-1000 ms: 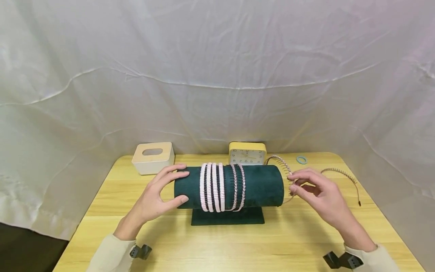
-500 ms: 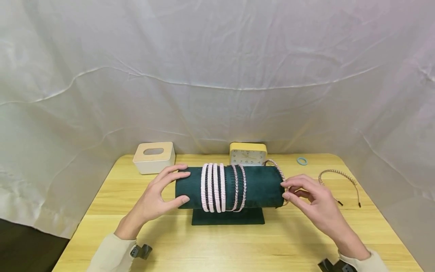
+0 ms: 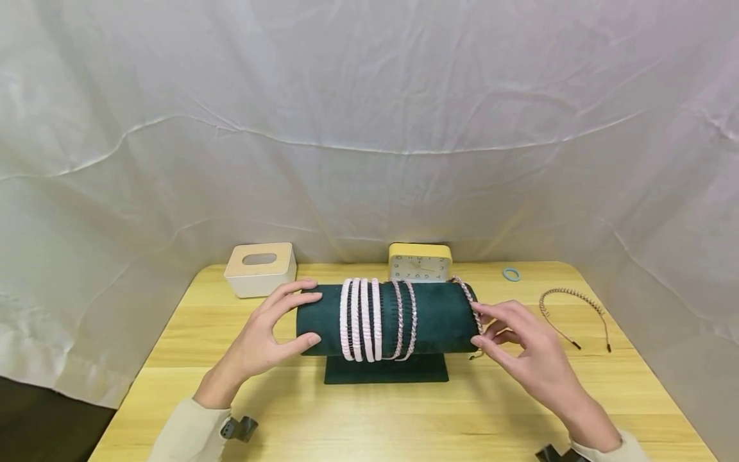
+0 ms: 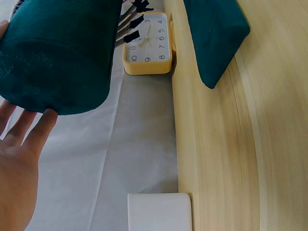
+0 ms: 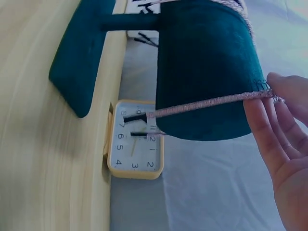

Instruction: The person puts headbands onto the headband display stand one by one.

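Note:
A dark green velvet headband stand [image 3: 441, 314] with a padded roll is on the table. My left hand [image 3: 256, 337] holds the roll's left end, thumb in front and fingers over the top. Around the roll's left half sit several pale pink headbands [image 3: 365, 321], with two thin braided headbands [image 3: 413, 321] beside them. My right hand [image 3: 528, 353] pinches a thin pink toothed headband [image 5: 207, 102] at the roll's right end. This band lies across the roll, its dark tips [image 5: 137, 118] sticking out past the underside in the right wrist view.
Another thin headband [image 3: 571, 292] lies on the table [image 3: 369, 423] at the right, near a light blue ring [image 3: 510, 274]. Behind the stand stands a yellow alarm clock [image 3: 420, 263]. A white tissue box [image 3: 260, 269] with a wooden lid is back left. Pale cloth [image 3: 369, 192] hangs behind.
My right hand has moved left, bringing its headband from beside the roll onto its right end. The headband lying at the right is now less covered. My left hand stays put.

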`<state>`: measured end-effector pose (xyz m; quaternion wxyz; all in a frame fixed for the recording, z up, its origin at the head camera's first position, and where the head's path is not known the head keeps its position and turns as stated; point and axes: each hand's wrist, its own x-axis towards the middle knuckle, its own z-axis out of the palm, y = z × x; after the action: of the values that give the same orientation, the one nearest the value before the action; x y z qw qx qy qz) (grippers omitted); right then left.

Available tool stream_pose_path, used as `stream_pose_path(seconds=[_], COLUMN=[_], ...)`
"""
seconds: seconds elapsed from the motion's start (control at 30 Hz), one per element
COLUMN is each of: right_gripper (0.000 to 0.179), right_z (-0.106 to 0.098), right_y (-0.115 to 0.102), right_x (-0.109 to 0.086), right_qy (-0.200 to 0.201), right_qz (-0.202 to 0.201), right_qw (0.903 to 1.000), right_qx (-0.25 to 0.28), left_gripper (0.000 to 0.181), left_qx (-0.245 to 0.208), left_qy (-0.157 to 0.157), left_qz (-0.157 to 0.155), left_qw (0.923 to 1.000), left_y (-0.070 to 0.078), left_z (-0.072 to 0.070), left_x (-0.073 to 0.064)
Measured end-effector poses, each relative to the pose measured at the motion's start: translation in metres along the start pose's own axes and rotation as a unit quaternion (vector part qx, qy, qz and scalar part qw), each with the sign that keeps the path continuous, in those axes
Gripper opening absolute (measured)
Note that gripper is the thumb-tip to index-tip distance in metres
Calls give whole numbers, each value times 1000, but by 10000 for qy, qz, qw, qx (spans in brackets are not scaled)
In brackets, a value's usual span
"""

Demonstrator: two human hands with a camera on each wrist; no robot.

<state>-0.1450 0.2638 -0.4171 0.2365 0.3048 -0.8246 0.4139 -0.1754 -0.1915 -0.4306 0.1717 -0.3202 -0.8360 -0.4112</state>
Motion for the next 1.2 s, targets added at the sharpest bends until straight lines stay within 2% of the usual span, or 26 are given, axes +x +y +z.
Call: stream_pose_path(seconds=[0.13,0.2,0.27,0.33,0.43,0.57,0.67,0.87,1.03,1.2], right_gripper=[65,48,37,42,47,42,41,50,52,50], right_z=[2,1,0,-1,-3,-6,-6,-3,-2,-3], right_y=[1,0,2,4,9,20,28,38,44,47], right_x=[-1,-1,1,4,12,21,23,22,22,24], right_qy=[83,54,111,256,496,469,205,-286,-425,-401], right_qz=[-331,-323,-476,-722,-1214,-1648,-1641,-1266,-1215,-1301], right_qw=[9986,9977,9958,9931,9884,9849,9862,9909,9909,9897], right_qx=[-400,-588,-769,-890,-767,-260,64,344,406,446], left_gripper=[70,70,70,70,69,68,68,68,69,69], left_qx=[13,16,12,14,-30,-67,-85,-93,-87,-95], left_qy=[11,18,32,40,35,44,48,42,35,32], left_qz=[15,22,26,43,29,27,31,65,99,57], left_qw=[10000,10000,10000,10000,10000,10000,9999,9999,9999,9999], left_y=[0,0,-1,-2,-3,-3,-2,-2,-3,-3], left_z=[0,0,0,0,1,1,1,1,2,1], left_x=[0,-1,-1,-1,-1,0,0,0,-1,-1])
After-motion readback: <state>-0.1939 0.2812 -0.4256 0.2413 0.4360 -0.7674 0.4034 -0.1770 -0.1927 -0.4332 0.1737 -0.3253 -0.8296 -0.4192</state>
